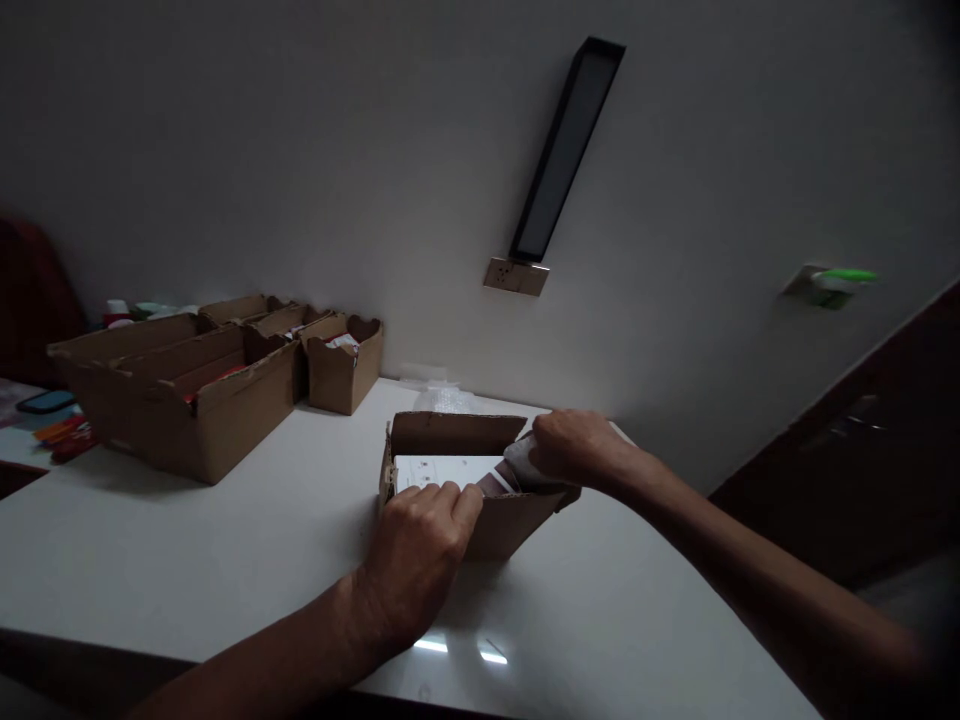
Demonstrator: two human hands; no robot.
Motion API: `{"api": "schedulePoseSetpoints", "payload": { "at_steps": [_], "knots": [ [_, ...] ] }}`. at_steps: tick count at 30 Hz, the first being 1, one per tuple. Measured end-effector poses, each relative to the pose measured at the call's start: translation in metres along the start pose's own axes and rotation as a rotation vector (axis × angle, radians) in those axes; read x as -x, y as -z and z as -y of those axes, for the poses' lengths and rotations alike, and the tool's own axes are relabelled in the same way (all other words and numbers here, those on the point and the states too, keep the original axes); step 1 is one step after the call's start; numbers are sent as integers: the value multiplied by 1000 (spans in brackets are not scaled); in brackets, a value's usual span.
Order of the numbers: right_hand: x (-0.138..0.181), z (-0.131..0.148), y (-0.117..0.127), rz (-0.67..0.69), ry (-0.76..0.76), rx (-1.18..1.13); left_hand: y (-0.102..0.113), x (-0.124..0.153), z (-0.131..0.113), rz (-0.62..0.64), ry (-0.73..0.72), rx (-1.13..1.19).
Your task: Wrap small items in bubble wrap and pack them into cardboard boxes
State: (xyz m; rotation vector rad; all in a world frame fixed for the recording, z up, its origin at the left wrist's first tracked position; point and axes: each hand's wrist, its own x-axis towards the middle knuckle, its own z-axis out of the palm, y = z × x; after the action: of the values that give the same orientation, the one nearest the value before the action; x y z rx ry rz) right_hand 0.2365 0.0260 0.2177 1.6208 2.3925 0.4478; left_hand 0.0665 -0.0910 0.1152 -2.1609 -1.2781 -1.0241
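An open cardboard box (pixel 504 527) stands on the white table (pixel 300 540) in front of me. My left hand (pixel 421 545) is closed over its near rim, fingers curled at the edge. Inside lies a flat white item (pixel 442 468) with small printed marks. My right hand (pixel 571 446) is closed at the box's right end on a greyish-white, soft-looking piece (pixel 522 462), which slants down into the box. Whether it is cloth, paper or a packet I cannot make out in the dim light. My right fingertips are mostly hidden.
Several cardboard boxes (pixel 247 420) stand at the left, some holding red and white items. Bubble wrap (pixel 448 399) lies behind my box against the wall. Orange and red packets (pixel 67 437) and a blue-edged phone-like object (pixel 46 402) lie far left. A wall socket (pixel 516 277) is above.
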Motion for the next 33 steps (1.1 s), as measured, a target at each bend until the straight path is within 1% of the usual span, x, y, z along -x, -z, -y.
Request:
{"api": "schedulePoseSetpoints", "payload": {
  "at_steps": [4,10,15,18,21,25,28,30,33],
  "knots": [
    [4,12,2,29,55,35,2,0,-4,41,11,20],
    [9,5,11,113,121,68,3,3,-7,74,30,57],
    [2,6,5,106,126,67,0,2,-6,50,-10,2],
    [-7,7,-3,91,124,41,0,0,-6,42,-15,-47],
    [-12,4,-8,117,138,-9,1,-1,-6,41,-26,-65],
    [-14,-7,0,188,163,-87,2,-2,-4,22,-50,-61],
    [-17,-12,3,202,179,-125,0,-2,-2,7,-54,-59],
    [-20,-11,-1,194,171,-137,-1,-2,-1,-1,-52,-57],
    [-24,-4,-16,166,161,-135,-4,-2,1,-15,-54,-59]
  ]
}}
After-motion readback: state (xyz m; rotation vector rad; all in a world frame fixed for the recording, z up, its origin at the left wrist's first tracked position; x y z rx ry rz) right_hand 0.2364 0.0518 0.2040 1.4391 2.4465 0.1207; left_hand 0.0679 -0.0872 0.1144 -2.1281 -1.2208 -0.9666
